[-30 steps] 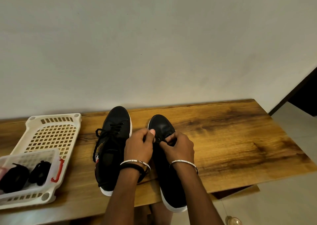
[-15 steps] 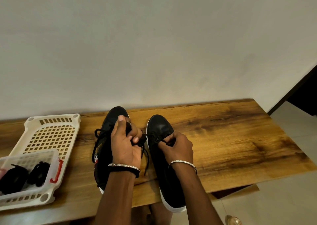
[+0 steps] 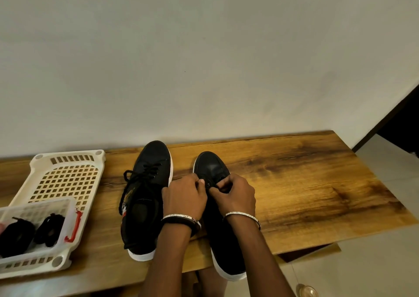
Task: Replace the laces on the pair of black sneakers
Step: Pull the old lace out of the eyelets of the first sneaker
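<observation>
Nearest the camera, two forearms reach forward over the near edge of the wooden table (image 3: 294, 194). The left wrist carries a silver bangle (image 3: 181, 217) above a black band; the right wrist carries a second silver bangle (image 3: 241, 215).

The left hand (image 3: 183, 197) and right hand (image 3: 234, 194) meet over the eyelet rows of the right sneaker (image 3: 213, 167). The fingers of both hands are curled, fingertips pinched at the lacing area of that shoe. Whether a lace sits between them cannot be made out, as the area is dark and small.

The right sneaker stands upright, toe towards the wall, with its white-soled heel overhanging the near table edge. The left sneaker (image 3: 147, 194) stands just beside it, wholly on the table, toe slightly further back. It is laced in black, with a loose black lace (image 3: 127, 183) looping down its outer side.

Well to the left sits a white slotted plastic tray (image 3: 68, 160). On its near end rests a smaller pale basket (image 3: 69, 206) with a red clip (image 3: 74, 226), holding two black bundles (image 3: 20, 237).

Behind the table is a plain pale wall (image 3: 204, 58); pale floor tiles (image 3: 374, 262) show at right.
</observation>
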The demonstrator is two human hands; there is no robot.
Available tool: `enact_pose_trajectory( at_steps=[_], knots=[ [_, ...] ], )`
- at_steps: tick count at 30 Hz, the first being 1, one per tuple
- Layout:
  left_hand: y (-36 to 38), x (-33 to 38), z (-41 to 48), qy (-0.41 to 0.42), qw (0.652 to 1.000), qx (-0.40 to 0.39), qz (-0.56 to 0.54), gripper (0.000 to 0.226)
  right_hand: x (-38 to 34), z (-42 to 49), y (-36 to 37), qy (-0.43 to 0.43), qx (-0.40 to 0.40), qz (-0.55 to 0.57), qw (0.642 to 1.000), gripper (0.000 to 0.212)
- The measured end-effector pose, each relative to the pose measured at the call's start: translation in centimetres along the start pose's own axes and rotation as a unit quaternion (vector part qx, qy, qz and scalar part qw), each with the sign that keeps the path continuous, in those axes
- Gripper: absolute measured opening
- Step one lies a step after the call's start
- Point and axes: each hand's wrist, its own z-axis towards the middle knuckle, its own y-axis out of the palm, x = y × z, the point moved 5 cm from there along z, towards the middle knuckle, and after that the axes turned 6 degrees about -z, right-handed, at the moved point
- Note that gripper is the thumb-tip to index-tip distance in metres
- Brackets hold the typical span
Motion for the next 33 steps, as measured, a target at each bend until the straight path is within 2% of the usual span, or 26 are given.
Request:
enact_pose_trajectory(
  at_steps=[3,5,6,7,9,10,11,13,18,22,24,25,28,29,30,31,33],
  knots=[
    [-0.4,-1.1,0.5,-0.011,0.98,0.029,-0.199,0.032,0.1,0.0,-0.1,0.002,-0.003,0.0,1.0,0.015],
    [-1.1,-1.4,0.4,-0.028,0.941,0.052,-0.334,0.035,0.2,0.1,-0.2,0.005,-0.001,0.006,1.0,0.015],
    [-1.6,-1.2,0.2,-0.039,0.904,0.063,-0.421,0.038,0.2,0.1,-0.2,0.004,0.0,0.01,1.0,0.015],
    [-2.1,-1.1,0.1,-0.055,0.847,0.076,-0.523,0.042,0.2,0.0,-0.2,0.003,0.0,0.011,1.0,0.015],
    [-2.6,-0.9,0.0,-0.092,0.678,0.079,-0.725,0.048,0.2,-0.1,-0.2,0.002,-0.002,0.009,1.0,0.015],
    [-3.1,-0.8,0.1,-0.092,0.61,0.074,-0.783,0.045,0.2,-0.1,-0.2,0.002,-0.001,0.008,1.0,0.015],
    [-3.6,-0.9,0.2,-0.087,0.582,0.077,-0.805,0.041,0.2,-0.1,-0.2,0.003,0.0,0.009,1.0,0.016],
    [-4.1,-1.5,0.3,-0.079,0.591,0.088,-0.798,0.038,0.2,-0.1,-0.1,0.004,0.0,0.011,1.0,0.016],
    [-3.9,-1.5,0.1,-0.062,0.666,0.099,-0.737,0.047,0.1,-0.1,-0.2,0.008,0.001,0.016,1.0,0.017],
    [-3.8,-1.2,0.1,-0.073,0.674,0.094,-0.729,0.051,-0.5,-0.2,-0.8,-0.004,0.016,0.027,0.999,0.02],
    [-3.8,-0.9,-0.1,-0.087,0.658,0.079,-0.744,0.047,-1.3,0.0,-1.7,-0.061,0.034,0.072,0.995,0.032],
    [-3.9,-0.8,0.0,-0.095,0.641,0.07,-0.758,0.042,-2.0,0.0,-2.1,-0.101,0.015,0.107,0.989,0.042],
    [-4.5,0.0,0.1,-0.097,0.577,0.031,-0.81,0.027,-4.7,-1.2,-1.8,-0.236,-0.133,0.171,0.947,0.082],
    [-4.8,0.4,0.1,-0.09,0.561,0.011,-0.823,0.023,-5.3,-1.9,-1.1,-0.266,-0.178,0.165,0.933,0.087],
    [-5.0,0.7,0.0,-0.081,0.547,-0.007,-0.833,0.021,-5.7,-2.5,-0.3,-0.29,-0.201,0.149,0.924,0.083],
    [-5.2,0.9,0.0,-0.076,0.536,-0.02,-0.841,0.02,-5.9,-2.8,0.4,-0.306,-0.205,0.125,0.921,0.069],
    [-5.5,0.8,0.2,-0.067,0.523,-0.026,-0.849,0.021,-6.1,-2.9,0.7,-0.31,-0.198,0.104,0.924,0.025]
  ],
)
